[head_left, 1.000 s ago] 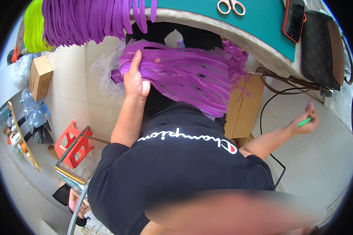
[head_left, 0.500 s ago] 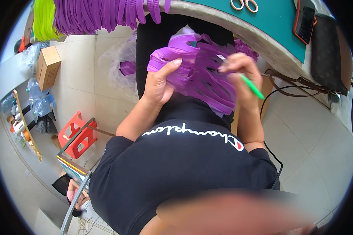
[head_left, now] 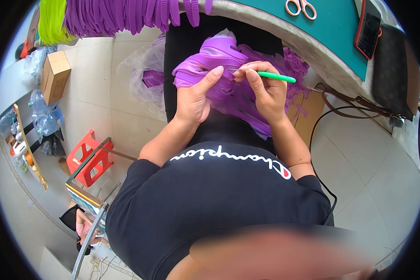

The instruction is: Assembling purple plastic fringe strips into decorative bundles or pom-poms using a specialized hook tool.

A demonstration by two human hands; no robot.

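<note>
Right hand: my right hand (head_left: 269, 97) is now in over my lap, pinched around a green-handled pick (head_left: 277, 76); a second ago it was well out to the right, over the floor.
Green-handled pick: half a second ago its handle slanted down and right; now it lies nearly level, its thin tip pointing left, near my left thumb. Whether the tip touches purple, I cannot tell.
Left hand: my left hand (head_left: 193, 100) is closed on the bundle, thumb on top, the fingers mostly hidden beneath.
Purple rubbery strips: the bundle (head_left: 214, 58) lies over my black trousers (head_left: 247, 30), bunched and folded at my left hand, its rest trailing right under my right hand. A second ago it was spread broadly across my lap.
What it means: I judge that reaching aside has given way to close work, one hand steadying the strips while the other brings the pick to them.
Purple scraps: a tangled clump (head_left: 296, 70) sits beyond my right hand, by the table edge.
Table: the scissors (head_left: 301, 7) and phone (head_left: 368, 35) appear farther right than a second ago; as the whole table edge shifts too, I put that down to my head moving.
Ridged purple straps: the row (head_left: 112, 16) hangs at upper left, apart from my hands.
</note>
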